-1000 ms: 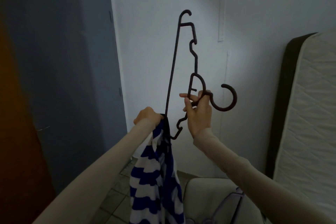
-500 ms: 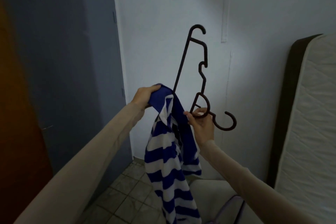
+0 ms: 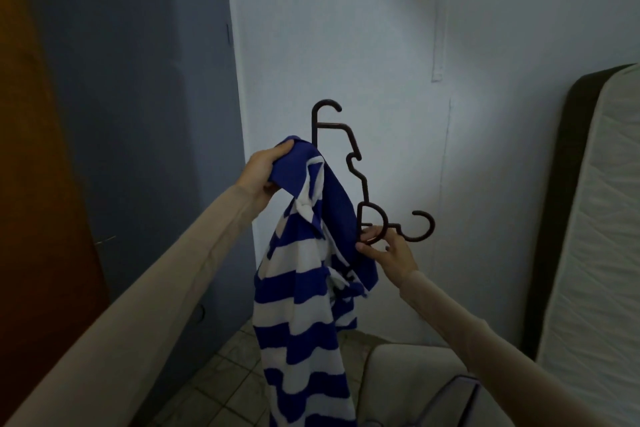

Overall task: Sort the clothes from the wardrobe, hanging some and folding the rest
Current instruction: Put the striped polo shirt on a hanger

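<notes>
The left hand (image 3: pixel 265 172) is raised in front of the wall, its fingers curled over the top of a blue and white striped garment (image 3: pixel 304 288) and gripping the solid blue part of the cloth. From that grip the garment hangs down in loose folds between the two arms, its striped body reaching toward the tiled floor (image 3: pixel 221 388) at the bottom edge of the view.

The right hand (image 3: pixel 389 250) is lower and to the right, with its fingertips pinching the round loop near the neck of a dark plastic hanger (image 3: pixel 356 170). The hanger is turned on end: one arm of it points straight up, ending in a small hook above the garment, and the main hanging hook juts out to the right of the fingers. The upper blue cloth lies against the hanger's long bar and hides its lower length.

To the left stands a grey door (image 3: pixel 138 135), closed, with an orange-brown panel (image 3: pixel 31 184) nearer at the left edge. A quilted mattress (image 3: pixel 595 236) leans upright on the right. Low at near right is a pale cushioned seat (image 3: pixel 401 381); a dark strap lies over it.
</notes>
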